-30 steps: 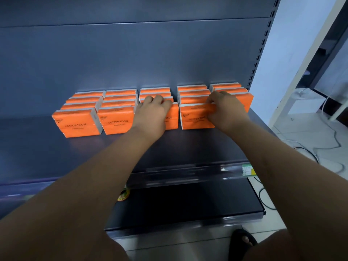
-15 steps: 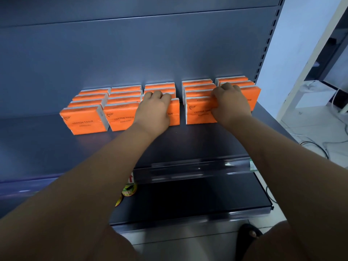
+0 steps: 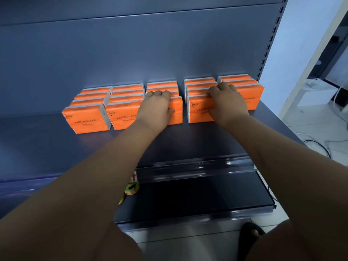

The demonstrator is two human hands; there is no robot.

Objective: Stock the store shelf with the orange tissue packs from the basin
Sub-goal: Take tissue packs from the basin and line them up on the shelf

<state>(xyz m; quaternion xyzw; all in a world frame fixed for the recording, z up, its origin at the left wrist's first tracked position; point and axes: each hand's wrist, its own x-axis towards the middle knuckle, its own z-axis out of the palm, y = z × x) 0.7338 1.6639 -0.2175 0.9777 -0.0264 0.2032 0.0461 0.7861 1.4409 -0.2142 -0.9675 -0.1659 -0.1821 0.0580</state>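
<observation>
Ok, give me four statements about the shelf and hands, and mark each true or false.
1. The orange tissue packs stand in five columns on the shelf. True.
2. The left hand holds a pack in the air. False: it grips the middle column's front pack, which stands on the shelf.
3. The right hand grips the fourth column's front pack, counting from the left. True.
4. The packs read PAPER TOWEL. False: they read COTTON TISSUE.

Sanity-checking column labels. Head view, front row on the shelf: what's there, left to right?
Leftmost front pack → second front pack → left hand gripping third front pack → right hand gripping fourth front pack → rightmost front pack → slotted upright.
</observation>
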